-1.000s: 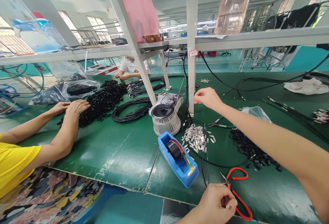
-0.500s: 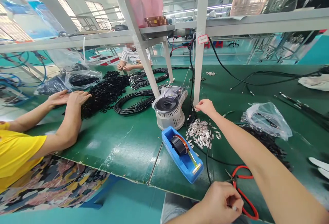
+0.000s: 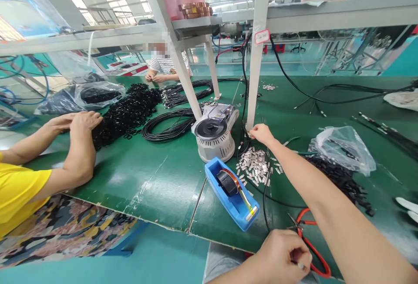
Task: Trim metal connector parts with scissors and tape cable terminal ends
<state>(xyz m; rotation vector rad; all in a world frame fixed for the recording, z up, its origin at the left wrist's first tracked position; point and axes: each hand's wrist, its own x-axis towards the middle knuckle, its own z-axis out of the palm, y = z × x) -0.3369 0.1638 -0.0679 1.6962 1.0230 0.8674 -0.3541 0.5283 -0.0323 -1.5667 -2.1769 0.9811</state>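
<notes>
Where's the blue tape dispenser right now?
In the head view, the tape dispenser sits just below centre frame, directly in front of the grey round machine and left of the metal clips.

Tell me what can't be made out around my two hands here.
1. Head view: whatever the right hand touches at the foot of the white post is too small, and its fingers cover it.
2. Head view: the left hand curls over a small pale piece, hiding most of it.
3. Head view: the red scissors lie partly behind that hand and the right forearm.
</notes>
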